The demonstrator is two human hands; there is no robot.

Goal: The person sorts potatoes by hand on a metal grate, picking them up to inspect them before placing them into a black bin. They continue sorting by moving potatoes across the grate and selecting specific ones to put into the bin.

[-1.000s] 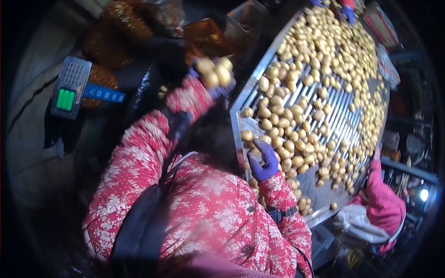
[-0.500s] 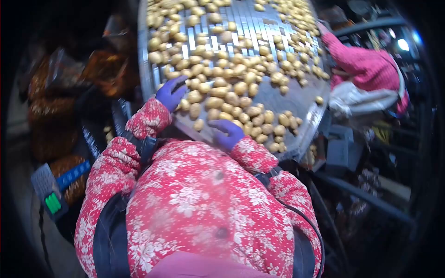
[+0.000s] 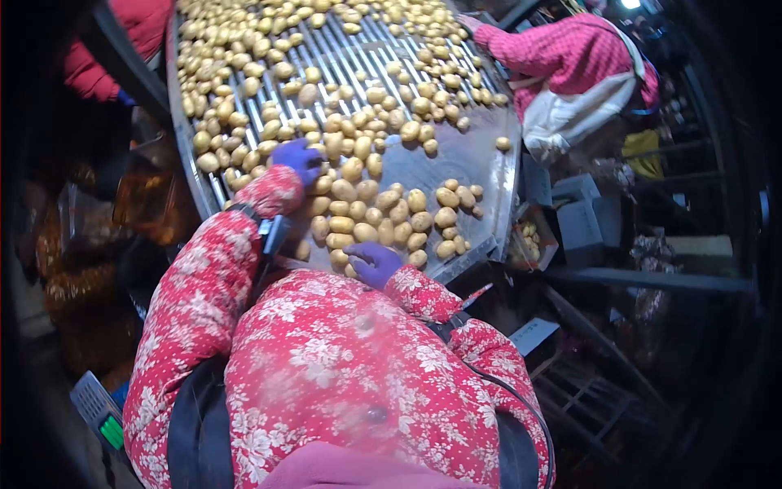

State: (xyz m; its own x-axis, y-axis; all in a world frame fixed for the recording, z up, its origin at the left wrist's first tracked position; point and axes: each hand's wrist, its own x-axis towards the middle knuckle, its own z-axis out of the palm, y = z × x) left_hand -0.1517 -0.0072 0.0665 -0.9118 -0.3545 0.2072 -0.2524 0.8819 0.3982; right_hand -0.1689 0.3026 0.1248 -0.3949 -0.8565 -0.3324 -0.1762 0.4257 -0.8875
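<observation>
Many yellow potatoes (image 3: 358, 210) lie on a metal sorting table, crowded in front of me. My left hand (image 3: 297, 160), in a purple glove, rests among potatoes at the end of the rollers. Its fingers are bent but not closed round any potato I can see. Nearer my body, my right hand (image 3: 375, 263), gloved the same way, is beside the lowest potatoes close to the table edge. Thumb and fingers are apart there, with no potato visibly in them.
Metal rollers (image 3: 358, 72) carry more potatoes beyond the smooth metal plate (image 3: 423, 163). A person in a pink sleeve (image 3: 538, 45) stands at the right side; a red sleeve (image 3: 138, 41) shows at upper left. A box of potatoes (image 3: 529, 236) sits below right.
The view has shifted, so the table sits further left and lower. My left hand has reached further over the potatoes towards the rollers. My right hand remains near the close edge.
</observation>
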